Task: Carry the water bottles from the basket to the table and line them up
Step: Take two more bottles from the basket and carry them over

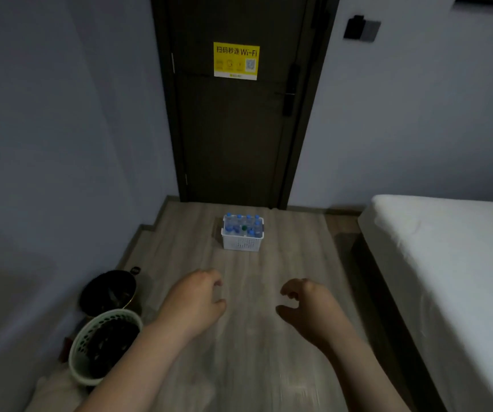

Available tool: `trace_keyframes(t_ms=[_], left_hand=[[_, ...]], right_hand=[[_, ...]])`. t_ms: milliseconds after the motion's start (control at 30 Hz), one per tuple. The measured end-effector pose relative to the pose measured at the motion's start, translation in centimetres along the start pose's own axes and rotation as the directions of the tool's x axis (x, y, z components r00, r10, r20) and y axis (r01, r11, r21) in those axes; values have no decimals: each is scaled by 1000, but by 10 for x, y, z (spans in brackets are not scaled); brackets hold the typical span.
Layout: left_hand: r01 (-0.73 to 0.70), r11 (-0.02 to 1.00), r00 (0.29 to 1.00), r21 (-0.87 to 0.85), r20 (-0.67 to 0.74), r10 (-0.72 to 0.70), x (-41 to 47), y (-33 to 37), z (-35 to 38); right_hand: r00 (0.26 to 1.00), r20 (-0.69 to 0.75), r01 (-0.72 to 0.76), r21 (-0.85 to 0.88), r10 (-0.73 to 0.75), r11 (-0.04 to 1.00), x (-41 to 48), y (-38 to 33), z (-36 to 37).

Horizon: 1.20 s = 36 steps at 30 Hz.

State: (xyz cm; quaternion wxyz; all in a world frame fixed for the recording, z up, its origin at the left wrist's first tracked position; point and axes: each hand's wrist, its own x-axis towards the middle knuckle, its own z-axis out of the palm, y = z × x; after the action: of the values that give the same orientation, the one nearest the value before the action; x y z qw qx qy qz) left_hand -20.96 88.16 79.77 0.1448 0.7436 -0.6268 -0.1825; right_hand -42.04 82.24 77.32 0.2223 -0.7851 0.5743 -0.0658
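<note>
Pale wood-look flooring (239,367) is seen running from the near edge of the view to a dark door (233,138). Nearest, both forearms are held out over it. The left hand (193,298) and the right hand (307,301) are loosely curled, palms down, with nothing gripped in either.

At the near left, a pale green perforated wastebasket (102,346) and, just behind it, a black bin (108,289) are set by the wall. A white bed (447,248) is placed along the right.

Farther on, well apart from the hands, the white plastic basket (241,242) is stood on the floor just short of the door. The water bottles (242,226) are packed upright inside it, mostly blue-capped, one cap green. No table is shown, and the carrying is judged not yet begun.

Trouble is likeliest from the tight packing: if one bottle is pulled by its cap, its neighbours could be tipped or the light basket lifted with it. If several are taken at once, one could be dropped on the way.
</note>
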Motion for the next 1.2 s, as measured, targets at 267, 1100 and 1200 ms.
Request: trace_keyframes(t_ms=[267, 1100, 1200], left_hand=[[17, 999, 999, -36, 52, -15, 123, -13, 4], [-11, 997, 987, -81, 159, 23, 551, -71, -26], [15, 996, 987, -88, 163, -1, 599, -68, -19]], right_hand=[[999, 31, -37, 0, 37, 999, 117, 14, -14], [982, 100, -163, 9, 161, 987, 524, 23, -50], [984, 105, -145, -5, 144, 989, 578, 44, -50]])
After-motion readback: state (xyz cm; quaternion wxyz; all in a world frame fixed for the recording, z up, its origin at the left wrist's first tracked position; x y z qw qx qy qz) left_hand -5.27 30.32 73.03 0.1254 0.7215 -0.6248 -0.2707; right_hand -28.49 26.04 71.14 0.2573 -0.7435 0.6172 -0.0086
